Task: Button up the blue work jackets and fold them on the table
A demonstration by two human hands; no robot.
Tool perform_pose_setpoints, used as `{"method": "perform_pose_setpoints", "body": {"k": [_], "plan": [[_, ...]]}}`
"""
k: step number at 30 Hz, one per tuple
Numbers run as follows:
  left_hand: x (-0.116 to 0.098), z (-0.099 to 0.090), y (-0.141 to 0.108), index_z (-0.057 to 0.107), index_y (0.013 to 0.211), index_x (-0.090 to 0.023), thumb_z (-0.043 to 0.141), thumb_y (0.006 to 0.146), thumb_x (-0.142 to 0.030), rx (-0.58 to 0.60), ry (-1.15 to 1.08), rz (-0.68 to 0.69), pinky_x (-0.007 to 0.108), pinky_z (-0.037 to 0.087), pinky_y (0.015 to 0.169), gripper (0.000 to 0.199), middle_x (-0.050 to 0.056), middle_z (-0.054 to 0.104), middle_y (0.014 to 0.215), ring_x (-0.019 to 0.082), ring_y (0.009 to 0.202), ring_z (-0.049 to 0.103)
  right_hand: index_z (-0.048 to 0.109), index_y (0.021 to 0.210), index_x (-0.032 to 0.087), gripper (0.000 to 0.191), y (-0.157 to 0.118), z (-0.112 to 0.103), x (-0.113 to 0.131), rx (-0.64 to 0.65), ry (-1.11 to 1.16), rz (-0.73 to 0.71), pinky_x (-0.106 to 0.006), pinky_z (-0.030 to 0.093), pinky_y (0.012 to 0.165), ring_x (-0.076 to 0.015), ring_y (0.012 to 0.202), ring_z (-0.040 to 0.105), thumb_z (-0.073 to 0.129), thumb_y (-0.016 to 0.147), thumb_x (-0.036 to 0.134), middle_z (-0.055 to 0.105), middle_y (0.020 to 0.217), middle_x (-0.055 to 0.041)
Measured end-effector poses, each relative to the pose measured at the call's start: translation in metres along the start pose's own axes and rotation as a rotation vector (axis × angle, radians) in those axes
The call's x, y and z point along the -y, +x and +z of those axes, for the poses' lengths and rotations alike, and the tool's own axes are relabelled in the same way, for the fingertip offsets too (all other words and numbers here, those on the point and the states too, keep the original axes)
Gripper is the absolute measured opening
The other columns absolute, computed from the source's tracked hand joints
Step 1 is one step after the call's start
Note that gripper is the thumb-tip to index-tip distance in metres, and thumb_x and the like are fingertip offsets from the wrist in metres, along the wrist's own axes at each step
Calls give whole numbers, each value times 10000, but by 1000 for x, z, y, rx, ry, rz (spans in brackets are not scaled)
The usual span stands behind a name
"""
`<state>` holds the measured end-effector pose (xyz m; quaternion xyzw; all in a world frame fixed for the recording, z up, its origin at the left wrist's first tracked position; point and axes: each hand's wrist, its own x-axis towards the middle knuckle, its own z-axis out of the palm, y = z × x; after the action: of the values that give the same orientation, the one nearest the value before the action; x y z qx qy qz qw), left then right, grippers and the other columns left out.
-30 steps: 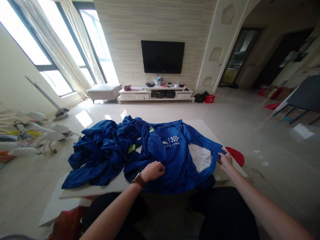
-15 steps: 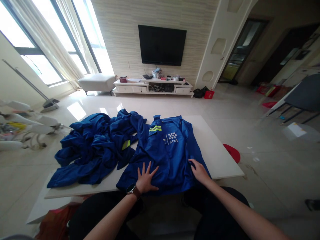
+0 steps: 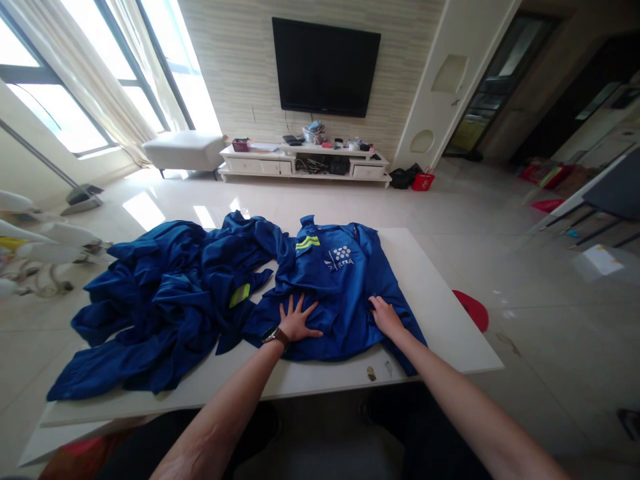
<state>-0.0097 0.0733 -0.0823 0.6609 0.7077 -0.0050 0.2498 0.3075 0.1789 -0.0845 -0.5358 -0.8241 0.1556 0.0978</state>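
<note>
A blue work jacket (image 3: 340, 293) with a white logo and a yellow-green reflective strip lies spread on the white table (image 3: 445, 333). My left hand (image 3: 298, 321), with a watch on its wrist, rests flat on the jacket's lower left part, fingers spread. At the jacket's right side, my right hand (image 3: 386, 316) is closed, its fingertips pinching a fold of the cloth. To the left, a crumpled heap of blue clothing (image 3: 165, 300) with another reflective patch touches the jacket's sleeve area. Two small flat pieces, one a colourful sticker (image 3: 371, 373), show on the table below the hem.
Past the table stands a low white TV cabinet (image 3: 260, 167) with clutter on it, under a wall-mounted television (image 3: 326, 67). A grey bench (image 3: 185, 153) is by the window. A red round object (image 3: 473, 311) lies beyond the table's right edge.
The jacket's lower edge has moved away from the table's front edge, uncovering the small pieces there. Both hands have moved forward with it. The camera view has shifted slightly.
</note>
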Motion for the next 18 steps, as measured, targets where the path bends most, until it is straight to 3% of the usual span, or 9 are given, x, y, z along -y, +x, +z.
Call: {"method": "perform_pose_setpoints", "body": {"k": [4, 9, 14, 18], "plan": [[-4, -4, -17, 323, 1616, -364, 750, 747, -668, -96, -32, 28, 690, 72, 1215, 1015, 132, 102, 1728, 452, 1582, 11, 674, 1240, 139, 347, 10, -23, 2, -128, 37, 22, -377, 486, 1027, -252, 1133, 652, 423, 1000, 153, 690, 1216, -156], [-9, 6, -75, 473, 1478, -336, 828, 715, -395, -84, -31, 326, 521, 364, 1127, 843, 121, 398, 1534, 348, 1415, 377, 735, 1198, 171, 330, -17, -39, 28, -447, 249, -148, -402, 534, 1010, -267, 1102, 691, 495, 1003, 286, 729, 1199, -124], [-14, -4, -91, 642, 1210, -273, 608, 859, -118, -37, 127, 331, 425, 441, 997, 386, 93, 566, 1284, 281, 1213, 520, 765, 1165, 175, 319, -43, -34, 53, -379, 309, -200, -398, 566, 965, -259, 1032, 722, 531, 976, 284, 759, 1127, -101], [-25, -16, -84, 680, 1075, -252, 596, 857, -115, 28, 178, 349, 400, 464, 951, 271, 92, 594, 1171, 273, 1147, 545, 779, 1116, 192, 275, -40, -40, 65, -356, 347, -188, -374, 575, 936, -239, 960, 730, 606, 914, 259, 768, 1105, -83]]}}
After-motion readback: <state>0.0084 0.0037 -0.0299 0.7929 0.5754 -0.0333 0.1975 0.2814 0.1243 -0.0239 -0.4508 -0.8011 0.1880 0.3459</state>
